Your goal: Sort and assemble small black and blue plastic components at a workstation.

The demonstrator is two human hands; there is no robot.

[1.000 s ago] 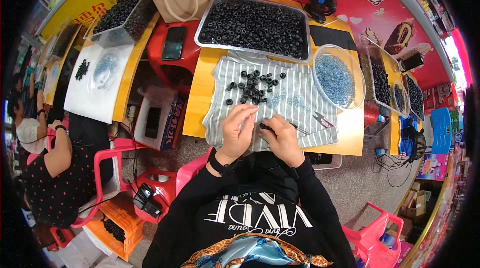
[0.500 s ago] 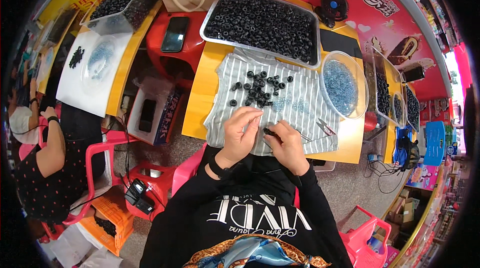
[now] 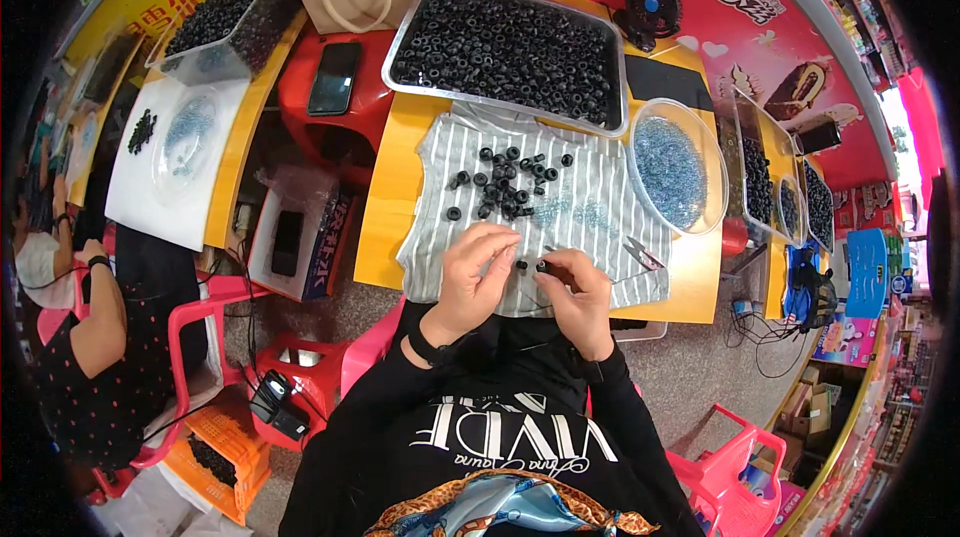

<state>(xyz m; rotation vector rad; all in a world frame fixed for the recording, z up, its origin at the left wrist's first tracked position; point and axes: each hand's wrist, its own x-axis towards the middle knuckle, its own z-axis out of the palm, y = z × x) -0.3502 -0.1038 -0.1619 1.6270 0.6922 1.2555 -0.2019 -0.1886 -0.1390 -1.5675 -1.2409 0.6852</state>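
Black ring (image 3: 543, 266) pinched in right hand (image 3: 578, 299), left hand (image 3: 473, 277) fingers still curled beside it, hands unmoved on striped cloth (image 3: 590, 212).

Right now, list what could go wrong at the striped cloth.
The black ring pinched at the right hand sits near the striped cloth front edge; dropped, it may roll off. The left hand could scatter the loose ring pile. The small clippers lie close to the right hand.

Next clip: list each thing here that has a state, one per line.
Left hand: fingers curled over the striped cloth.
Right hand: pinching a black ring.
Metal tray: full of black rings.
Clear bowl: holds blue beads.
Phone: screen dark.
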